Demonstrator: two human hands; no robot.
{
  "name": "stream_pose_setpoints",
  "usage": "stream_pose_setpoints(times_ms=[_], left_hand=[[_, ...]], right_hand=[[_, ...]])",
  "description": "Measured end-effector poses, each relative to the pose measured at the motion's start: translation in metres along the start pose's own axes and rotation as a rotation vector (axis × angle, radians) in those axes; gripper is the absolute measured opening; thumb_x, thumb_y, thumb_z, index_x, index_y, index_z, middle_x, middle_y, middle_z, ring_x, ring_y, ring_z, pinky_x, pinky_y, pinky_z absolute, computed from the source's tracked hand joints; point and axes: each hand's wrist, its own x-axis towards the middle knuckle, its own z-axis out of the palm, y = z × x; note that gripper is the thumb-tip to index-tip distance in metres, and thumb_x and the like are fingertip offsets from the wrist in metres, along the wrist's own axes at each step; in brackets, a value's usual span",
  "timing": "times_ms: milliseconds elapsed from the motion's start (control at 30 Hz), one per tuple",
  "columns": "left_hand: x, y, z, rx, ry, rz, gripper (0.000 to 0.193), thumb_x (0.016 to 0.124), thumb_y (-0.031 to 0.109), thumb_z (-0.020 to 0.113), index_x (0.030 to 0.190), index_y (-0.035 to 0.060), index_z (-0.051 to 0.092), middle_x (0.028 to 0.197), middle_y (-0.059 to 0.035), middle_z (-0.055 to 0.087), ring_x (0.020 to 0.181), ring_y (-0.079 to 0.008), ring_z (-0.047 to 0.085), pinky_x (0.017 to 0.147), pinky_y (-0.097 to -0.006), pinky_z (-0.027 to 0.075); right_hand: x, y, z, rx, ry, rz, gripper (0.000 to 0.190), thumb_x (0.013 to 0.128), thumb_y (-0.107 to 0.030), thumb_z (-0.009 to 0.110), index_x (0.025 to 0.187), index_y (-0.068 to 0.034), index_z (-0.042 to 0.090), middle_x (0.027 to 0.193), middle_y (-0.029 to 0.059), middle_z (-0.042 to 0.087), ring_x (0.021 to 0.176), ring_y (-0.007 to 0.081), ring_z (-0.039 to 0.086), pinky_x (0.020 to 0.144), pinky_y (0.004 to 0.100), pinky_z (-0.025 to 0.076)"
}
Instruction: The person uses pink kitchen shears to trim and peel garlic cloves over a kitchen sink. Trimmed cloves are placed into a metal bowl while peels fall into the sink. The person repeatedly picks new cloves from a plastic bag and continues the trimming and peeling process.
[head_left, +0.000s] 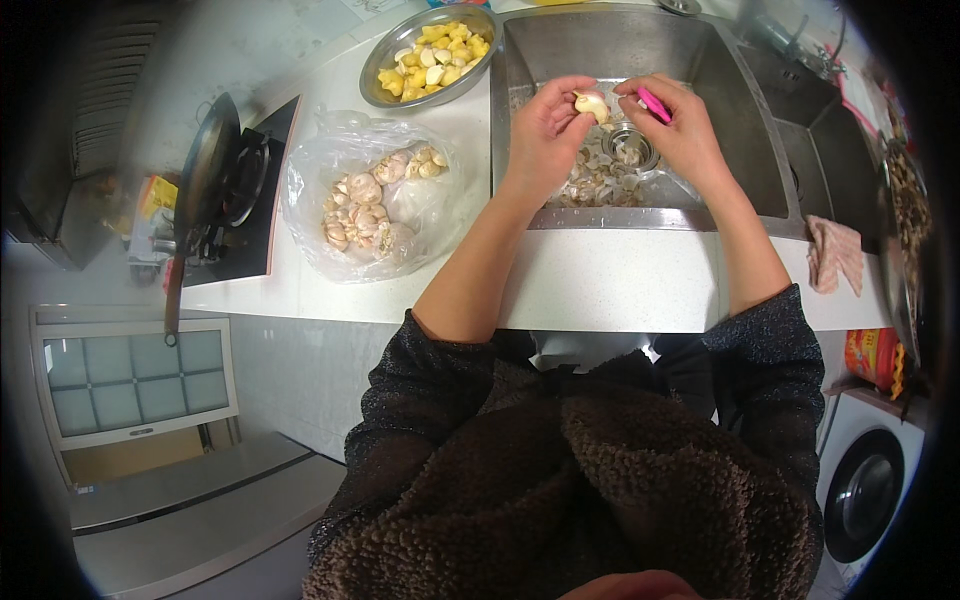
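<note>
Over the steel sink (611, 37), my left hand (549, 131) holds a garlic clove (592, 107) between thumb and fingers; part of its skin looks pinkish. Close beside it on the right, my right hand (679, 124) grips a pink-handled tool (655, 105), probably a small peeler or knife; its working end is hidden by the fingers. Below both hands, garlic skins (600, 180) lie wet on the sink floor around the drain strainer (630, 148), which has scraps in it.
Left of the sink lies a clear plastic bag (307, 187) with several garlic bulbs (364, 189). A metal bowl (373, 86) of peeled ginger (450, 34) and garlic cloves stands behind it. A wok (202, 165) rests on the cooktop (274, 150). A pink cloth (834, 255) hangs at the right counter edge.
</note>
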Motion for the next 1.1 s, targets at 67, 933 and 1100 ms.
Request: stream_pose_setpoints(times_ms=[67, 933, 1100], left_hand=[[-0.0007, 0.0001, 0.002, 0.05, 0.025, 0.028, 0.033, 0.087, -0.007, 0.059, 0.119, -0.0025, 0.051, 0.11, -0.0125, 0.064, 0.104, -0.0154, 0.062, 0.09, -0.0259, 0.05], [-0.0049, 0.0027, 0.0085, 0.203, 0.018, -0.017, 0.027, 0.089, -0.003, 0.058, 0.115, -0.0034, 0.058, 0.106, -0.0105, 0.066, 0.097, -0.0148, 0.064, 0.088, -0.0253, 0.051], [-0.0062, 0.0047, 0.0091, 0.353, -0.01, 0.046, 0.025, 0.088, -0.003, 0.059, 0.113, -0.0037, 0.059, 0.104, -0.0101, 0.067, 0.096, -0.0147, 0.065, 0.087, -0.0258, 0.051]], right_hand=[[-0.0011, -0.0053, 0.0016, 0.063, -0.044, 0.096, 0.02, 0.086, -0.016, 0.067, 0.101, -0.004, 0.067, 0.082, 0.0036, 0.061, 0.073, 0.0108, 0.053, 0.067, 0.0257, 0.044], [-0.0001, -0.002, 0.0015, 0.347, -0.185, 0.354, 0.018, 0.086, -0.02, 0.067, 0.089, -0.003, 0.065, 0.072, -0.0006, 0.06, 0.06, 0.0064, 0.052, 0.055, 0.0226, 0.042], [-0.0004, -0.0027, 0.0026, 0.317, -0.204, 0.328, 0.016, 0.085, -0.019, 0.066, 0.088, -0.003, 0.065, 0.072, -0.0003, 0.06, 0.06, 0.0065, 0.053, 0.055, 0.0225, 0.042]])
